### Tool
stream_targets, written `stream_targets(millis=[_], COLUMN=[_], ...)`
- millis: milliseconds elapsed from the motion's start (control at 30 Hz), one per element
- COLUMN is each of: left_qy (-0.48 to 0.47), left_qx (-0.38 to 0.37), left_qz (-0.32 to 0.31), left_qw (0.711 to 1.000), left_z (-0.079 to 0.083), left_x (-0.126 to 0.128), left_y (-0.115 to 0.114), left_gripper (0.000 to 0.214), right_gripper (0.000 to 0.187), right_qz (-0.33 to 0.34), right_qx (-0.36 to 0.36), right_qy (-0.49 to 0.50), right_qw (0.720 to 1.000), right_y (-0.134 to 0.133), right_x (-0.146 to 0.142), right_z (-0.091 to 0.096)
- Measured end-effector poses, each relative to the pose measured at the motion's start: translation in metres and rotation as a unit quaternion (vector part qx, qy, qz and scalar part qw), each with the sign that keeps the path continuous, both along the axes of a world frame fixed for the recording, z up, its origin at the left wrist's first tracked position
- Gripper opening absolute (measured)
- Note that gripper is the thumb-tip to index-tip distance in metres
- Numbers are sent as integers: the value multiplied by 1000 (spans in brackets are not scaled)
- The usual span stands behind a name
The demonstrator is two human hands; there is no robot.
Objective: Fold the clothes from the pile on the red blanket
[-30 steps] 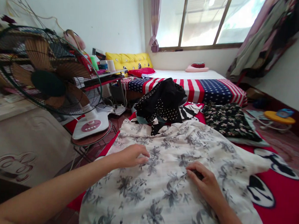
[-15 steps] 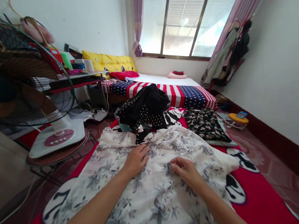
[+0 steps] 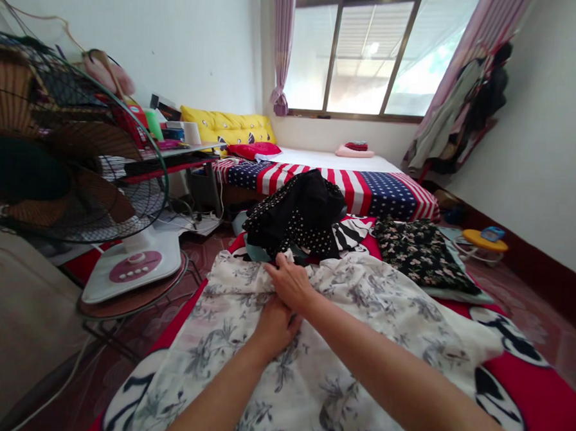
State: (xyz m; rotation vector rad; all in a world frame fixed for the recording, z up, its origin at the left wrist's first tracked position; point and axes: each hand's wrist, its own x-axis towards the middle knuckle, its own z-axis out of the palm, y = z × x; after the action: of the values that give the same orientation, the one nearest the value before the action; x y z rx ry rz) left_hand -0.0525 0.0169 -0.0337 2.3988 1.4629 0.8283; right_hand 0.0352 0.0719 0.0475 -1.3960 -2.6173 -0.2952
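Note:
A white garment (image 3: 241, 367) with a grey leaf print lies spread across the red blanket in front of me. My right hand (image 3: 291, 285) reaches leftward over my left hand, its fingers pinching the garment's cloth near the far edge. My left hand (image 3: 275, 327) rests on the same cloth just below; its fingertips are hidden under the right hand, so their grip does not show. Beyond the far edge sits a heap of black polka-dot clothing (image 3: 298, 209), close to the right fingertips.
A folded black floral garment (image 3: 421, 254) lies on the red blanket (image 3: 539, 389) at right. To the left, a fan (image 3: 135, 265) stands on a round stool (image 3: 129, 303). Behind are a bed (image 3: 315, 158) and a cluttered desk (image 3: 189, 152). A yellow stool (image 3: 484, 240) stands far right.
My right hand has moved left and away from me, crossing over my left hand to the garment's far edge. The view has shifted a little to the left.

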Motion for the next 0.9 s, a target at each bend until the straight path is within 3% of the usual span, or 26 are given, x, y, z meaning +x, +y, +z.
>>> stream_targets(millis=[100,200,300,500,667,733,900], left_qy=[-18,-25,-20,-6,7,12,24], left_qx=[15,18,16,16,14,9,-1], left_qz=[-13,-20,-12,-10,-6,-7,-7], left_qw=[1000,999,1000,1000,1000,1000,1000], left_z=[5,10,11,8,8,8,9], left_x=[2,2,2,3,4,4,4], left_y=[-3,-5,-6,-5,-6,-6,-7], left_gripper=[31,30,31,33,33,35,37], right_gripper=[29,31,32,33,22,25,34], right_qz=[-20,-68,-114,-171,-177,-189,-197], right_qx=[-18,-23,-17,-10,-21,-5,13], right_qy=[-94,-102,-90,-29,7,36,104], right_qw=[995,992,989,985,984,981,975], right_y=[29,65,86,77,94,102,96], right_x=[23,55,67,39,37,40,35], right_z=[9,22,23,-5,3,6,-18])
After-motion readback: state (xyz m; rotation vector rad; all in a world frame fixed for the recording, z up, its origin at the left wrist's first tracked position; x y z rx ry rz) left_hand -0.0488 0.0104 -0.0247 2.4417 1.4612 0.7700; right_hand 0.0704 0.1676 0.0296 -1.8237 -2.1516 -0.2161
